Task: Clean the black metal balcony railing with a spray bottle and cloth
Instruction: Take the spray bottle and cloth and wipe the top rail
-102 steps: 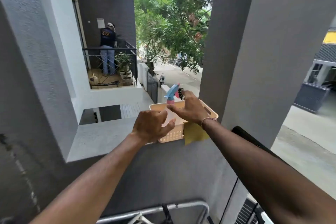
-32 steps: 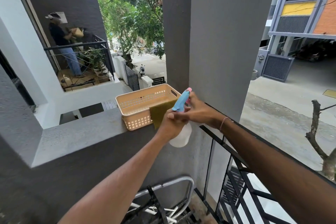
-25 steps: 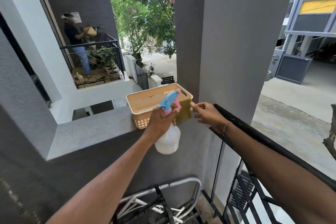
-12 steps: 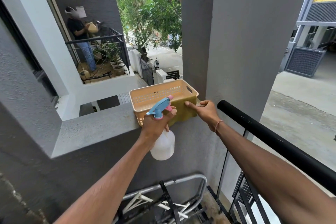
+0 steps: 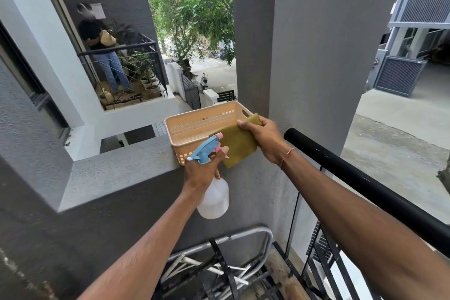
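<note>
Left hand grips bottle by neck; right hand pinches cloth over basket rim, beside rail.

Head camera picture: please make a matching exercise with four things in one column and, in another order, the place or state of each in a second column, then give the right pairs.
Things:
1. white plastic spray bottle with blue and pink trigger head
2. olive-yellow cloth
3. peach perforated plastic basket
4. black round metal handrail

Places or states:
A. stands on the grey concrete ledge
B. gripped by the left hand
C. runs under the right forearm, untouched
D. pinched by the right hand at the basket's near corner

Pairs: 1-B, 2-D, 3-A, 4-C
</note>
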Motion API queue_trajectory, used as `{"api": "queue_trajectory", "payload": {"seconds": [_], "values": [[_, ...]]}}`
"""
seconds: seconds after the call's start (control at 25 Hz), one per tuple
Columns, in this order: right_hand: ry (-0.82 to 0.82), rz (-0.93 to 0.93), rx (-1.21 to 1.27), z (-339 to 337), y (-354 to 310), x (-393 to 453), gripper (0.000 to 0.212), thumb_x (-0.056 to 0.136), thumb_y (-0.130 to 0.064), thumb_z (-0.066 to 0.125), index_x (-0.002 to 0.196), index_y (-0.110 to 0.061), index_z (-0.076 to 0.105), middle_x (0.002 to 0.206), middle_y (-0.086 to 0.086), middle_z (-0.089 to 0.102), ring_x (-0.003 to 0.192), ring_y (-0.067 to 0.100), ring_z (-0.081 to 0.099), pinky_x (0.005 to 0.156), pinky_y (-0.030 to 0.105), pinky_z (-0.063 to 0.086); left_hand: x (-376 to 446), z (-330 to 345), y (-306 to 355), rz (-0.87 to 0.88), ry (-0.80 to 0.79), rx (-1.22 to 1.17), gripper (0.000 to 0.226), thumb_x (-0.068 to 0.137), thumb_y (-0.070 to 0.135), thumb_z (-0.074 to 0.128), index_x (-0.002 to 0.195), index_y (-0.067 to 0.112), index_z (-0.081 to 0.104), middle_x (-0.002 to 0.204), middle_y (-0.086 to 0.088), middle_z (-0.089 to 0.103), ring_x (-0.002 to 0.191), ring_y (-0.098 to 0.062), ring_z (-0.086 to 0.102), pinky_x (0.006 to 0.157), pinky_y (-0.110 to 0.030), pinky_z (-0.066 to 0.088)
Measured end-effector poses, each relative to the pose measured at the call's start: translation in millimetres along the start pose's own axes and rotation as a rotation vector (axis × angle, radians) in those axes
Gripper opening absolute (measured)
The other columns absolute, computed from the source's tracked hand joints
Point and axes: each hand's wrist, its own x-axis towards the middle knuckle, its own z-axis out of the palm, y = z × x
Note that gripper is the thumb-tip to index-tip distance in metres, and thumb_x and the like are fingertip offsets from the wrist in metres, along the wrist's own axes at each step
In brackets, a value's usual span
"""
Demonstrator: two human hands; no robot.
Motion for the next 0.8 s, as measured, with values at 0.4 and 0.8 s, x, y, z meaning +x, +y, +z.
{"api": "queue_trajectory", "payload": {"seconds": [0.4,0.8], "values": [[-0.007,0.035,0.260,-34.3,-33.9,-85.1,0.037,0.088,-0.019,0.076,0.119,-0.003,0.065,0.101,0.009,0.074,0.090,0.021,0.072,0.077,0.037,0.059,-19.0,8.1,-1.5,-0.007,0.040,-0.040,0.019,0.088,0.013,0.080,0.084,0.031,0.073,0.066,0.007,0.067,0.047,-0.014,0.050,0.053,-0.034,0.049],[0.399,0.296,0.467,-135.3,91.8,-225.7,0.030,0.090,-0.012,0.070,0.119,-0.006,0.065,0.112,0.017,0.073,0.097,0.030,0.073,0.081,0.046,0.057,-69.4,68.5,-50.4,-0.098,-0.221,-0.086,0.011,0.090,0.019,0.076,0.101,0.019,0.077,0.101,-0.005,0.080,0.099,-0.023,0.075,0.074,-0.043,0.065]]}}
